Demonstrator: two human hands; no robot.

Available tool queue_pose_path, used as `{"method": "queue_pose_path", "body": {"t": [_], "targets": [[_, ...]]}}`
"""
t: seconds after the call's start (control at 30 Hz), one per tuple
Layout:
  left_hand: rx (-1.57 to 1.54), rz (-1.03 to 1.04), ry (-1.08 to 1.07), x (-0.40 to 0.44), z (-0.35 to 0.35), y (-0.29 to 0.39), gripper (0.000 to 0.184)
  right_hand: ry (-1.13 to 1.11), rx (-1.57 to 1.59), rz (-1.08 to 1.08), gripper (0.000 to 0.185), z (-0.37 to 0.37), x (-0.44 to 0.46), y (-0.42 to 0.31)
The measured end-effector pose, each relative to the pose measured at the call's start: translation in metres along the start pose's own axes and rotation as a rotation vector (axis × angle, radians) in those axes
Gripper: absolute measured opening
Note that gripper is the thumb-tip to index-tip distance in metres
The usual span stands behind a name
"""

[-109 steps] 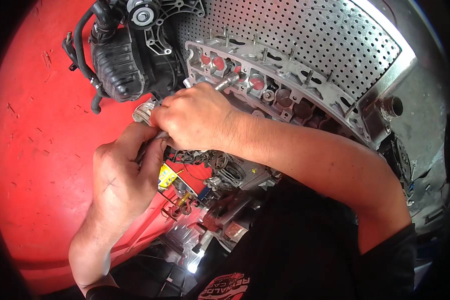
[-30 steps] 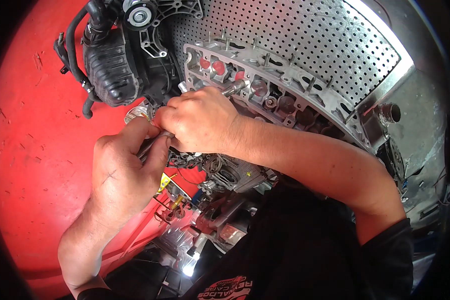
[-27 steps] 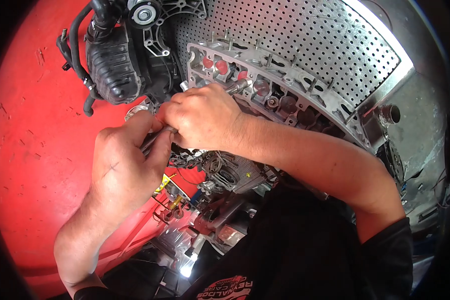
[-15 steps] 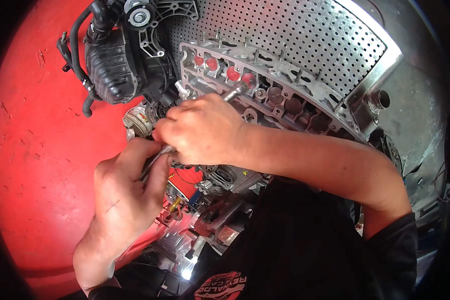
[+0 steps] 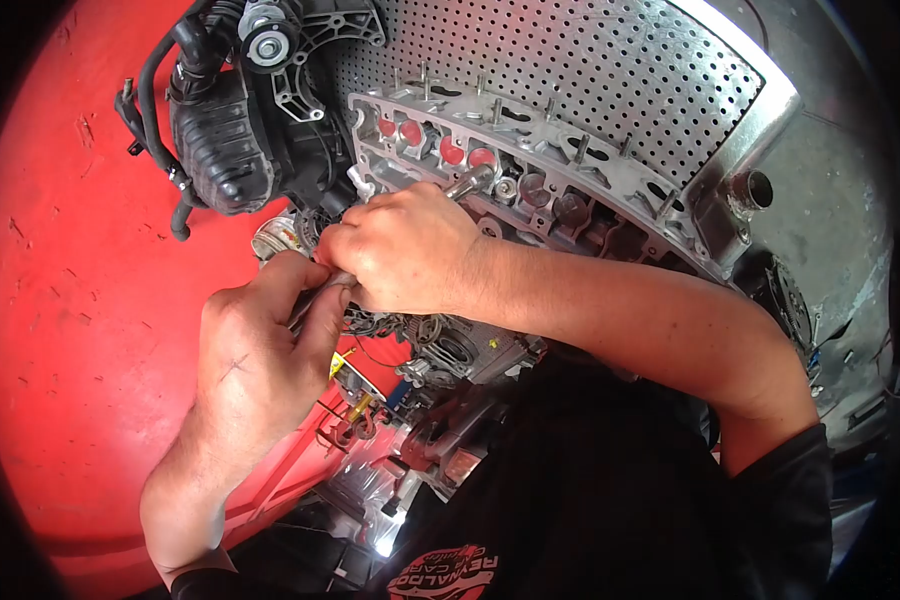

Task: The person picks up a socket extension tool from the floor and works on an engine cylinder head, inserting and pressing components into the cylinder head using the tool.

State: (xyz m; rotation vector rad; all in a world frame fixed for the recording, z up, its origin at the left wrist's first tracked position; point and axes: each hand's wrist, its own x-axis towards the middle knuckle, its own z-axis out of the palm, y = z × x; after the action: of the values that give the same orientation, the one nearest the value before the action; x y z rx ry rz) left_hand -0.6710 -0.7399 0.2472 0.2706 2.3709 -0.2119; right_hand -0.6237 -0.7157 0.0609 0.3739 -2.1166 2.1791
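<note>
Two hands are at work, close together, above one perforated metal desk (image 5: 715,150). The right hand (image 5: 400,250) is curled closed around one metal tool (image 5: 472,181); the tool's bright end projects past the knuckles, in front of one cylinder head (image 5: 610,190) as I see it. Contact between tool and head cannot be confirmed. The left hand (image 5: 265,335) is pinched, thumb against forefinger, on one metal shaft (image 5: 341,280), just beside the right hand's fingertips; I cannot tell whether shaft and tool are a single piece. The cylinder head lies on the desk. I count four red-tinted round recesses in its face and at least six studs along its far edge. Near the hands stands one can (image 5: 276,236). Beyond it are one black ribbed housing (image 5: 220,145), one pulley (image 5: 269,47) and one openwork metal bracket (image 5: 345,28).
</note>
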Motion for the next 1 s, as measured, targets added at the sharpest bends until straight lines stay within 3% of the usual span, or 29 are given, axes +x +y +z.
{"method": "queue_pose_path", "body": {"t": [0.33, 0.53, 1.0], "targets": [[-0.019, -0.079, -0.073, 0.007, -0.005, 0.003, 0.008, 0.033, 0.000, -0.017, 0.024, 0.002, 0.000, 0.003], [0.057, 0.050, -0.026, 0.010, -0.008, 0.001, 0.009, 0.072, 0.041, -0.031, 0.024, 0.001, 0.002, 0.004], [-0.024, -0.066, -0.069, 0.003, -0.002, -0.004, 0.008, 0.012, -0.010, -0.029, 0.025, 0.005, -0.001, 0.002]]}}
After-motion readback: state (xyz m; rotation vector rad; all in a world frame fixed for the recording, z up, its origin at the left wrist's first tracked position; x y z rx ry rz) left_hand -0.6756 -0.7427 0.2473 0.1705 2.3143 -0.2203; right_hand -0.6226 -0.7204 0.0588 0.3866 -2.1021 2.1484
